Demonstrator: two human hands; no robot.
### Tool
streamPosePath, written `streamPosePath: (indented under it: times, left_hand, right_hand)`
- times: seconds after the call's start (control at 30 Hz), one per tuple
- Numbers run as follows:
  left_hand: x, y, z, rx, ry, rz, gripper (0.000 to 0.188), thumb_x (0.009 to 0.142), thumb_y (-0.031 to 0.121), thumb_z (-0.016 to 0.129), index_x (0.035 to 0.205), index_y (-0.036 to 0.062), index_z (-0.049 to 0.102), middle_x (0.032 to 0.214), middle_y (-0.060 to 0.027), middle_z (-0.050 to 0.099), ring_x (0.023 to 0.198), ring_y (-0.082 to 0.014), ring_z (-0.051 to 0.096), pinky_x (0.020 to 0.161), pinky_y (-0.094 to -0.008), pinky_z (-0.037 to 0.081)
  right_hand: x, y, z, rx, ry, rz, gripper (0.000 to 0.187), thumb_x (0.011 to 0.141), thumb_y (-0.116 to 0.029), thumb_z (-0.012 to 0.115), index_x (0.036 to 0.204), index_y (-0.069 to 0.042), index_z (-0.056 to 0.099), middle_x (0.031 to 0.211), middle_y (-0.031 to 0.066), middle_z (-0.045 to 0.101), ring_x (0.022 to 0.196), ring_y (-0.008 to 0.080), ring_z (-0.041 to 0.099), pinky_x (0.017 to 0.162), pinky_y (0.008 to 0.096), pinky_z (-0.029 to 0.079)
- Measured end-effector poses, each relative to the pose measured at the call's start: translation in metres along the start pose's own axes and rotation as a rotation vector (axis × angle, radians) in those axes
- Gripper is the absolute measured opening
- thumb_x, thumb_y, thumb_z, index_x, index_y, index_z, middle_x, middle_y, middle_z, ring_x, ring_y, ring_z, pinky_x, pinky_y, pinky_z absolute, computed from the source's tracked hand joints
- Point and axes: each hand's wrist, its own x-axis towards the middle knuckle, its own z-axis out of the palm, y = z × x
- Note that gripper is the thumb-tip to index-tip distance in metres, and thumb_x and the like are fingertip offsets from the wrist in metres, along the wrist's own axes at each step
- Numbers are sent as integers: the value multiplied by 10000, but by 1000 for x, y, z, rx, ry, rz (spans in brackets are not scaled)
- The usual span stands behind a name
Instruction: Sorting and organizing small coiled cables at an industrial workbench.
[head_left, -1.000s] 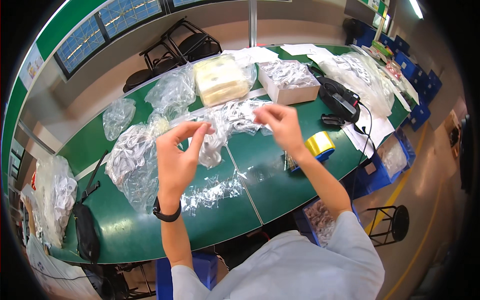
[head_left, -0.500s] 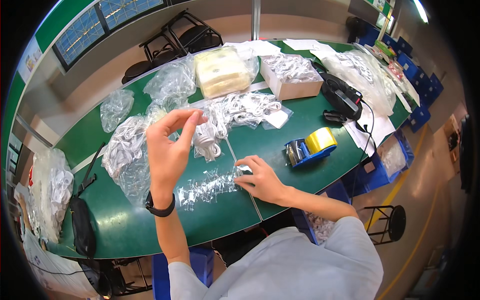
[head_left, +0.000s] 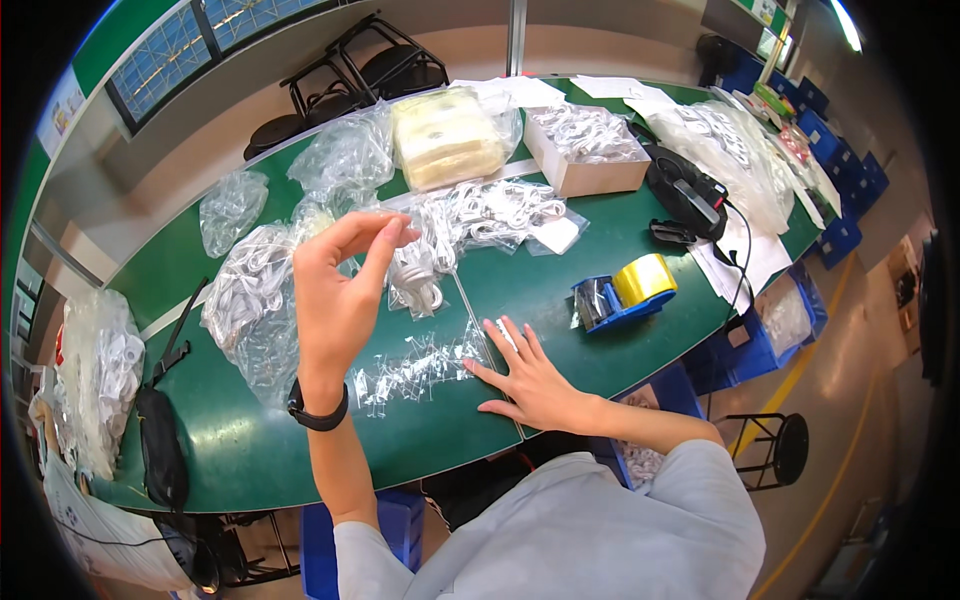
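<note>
Two bare hands over a green counter (head_left: 240, 455). Left hand (head_left: 335, 295) raised, thumb and forefinger drawn close together; cannot tell whether anything thin is pinched there. Right hand (head_left: 540, 388) low, grip released, fingers spread, palm down and apparently resting on the surface beside the seam.

Small white scraps (head_left: 410, 375), the nearest items to the right hand, lie scattered in a rough band running left from its fingertips; their exact kind is too fine to make out. Behind them, a coiled white cable (head_left: 418, 290); farther back, bagged cables (head_left: 505, 215). Big clear bag of cables (head_left: 250, 285) left of the left hand. Blue tape dispenser (head_left: 620, 312) with a yellow roll (head_left: 645, 280), right of the scraps, beyond the right hand.

Risks, as judged: scraps look light, so a broad sweep of the open palm could scatter them, or push some into the seam. If any are sticky, they may cling to the spread fingers. A small piece in the left grip, if there is one, could drop unnoticed among the others. Loose plastic of the big bag sits close to the left forearm; a careless elbow could snag it and drag cables along.
</note>
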Motion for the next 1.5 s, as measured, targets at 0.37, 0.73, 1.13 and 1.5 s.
streamPosePath:
  times: [0.37,0.73,1.13,1.5]
  left_hand:
    - [-1,-1,-2,-4,-8,-28,159,952,69,629,994,-63,708,907,-120,752,879,-149,711,831,-261,523]
    - [0,-1,-1,-9,-26,-43,161,958,61,624,1012,-67,707,917,-113,742,882,-145,697,852,-260,517]
    - [0,-1,-2,-5,-14,-52,163,957,59,620,1004,-72,706,909,-108,738,878,-146,696,846,-262,518]
    - [-1,-3,1,-1,-30,10,147,936,63,648,997,-52,717,916,-113,757,875,-155,730,796,-258,531]
  right_hand:
    - [-1,7,-3,45,-31,-4,664,930,-441,643,1507,-199,419,1602,288,134,1468,530,128,1144,672,168]
    - [4,16,-12,194,24,86,598,945,-375,653,1465,-144,467,1608,250,158,1491,474,123,1175,632,137]
    - [1,3,-10,-13,71,100,791,895,-437,688,1525,-98,350,1602,283,146,1471,504,149,1156,650,166]
    - [10,12,-18,39,100,59,600,893,-400,704,1386,-109,525,1588,265,201,1478,482,159,1162,645,148]
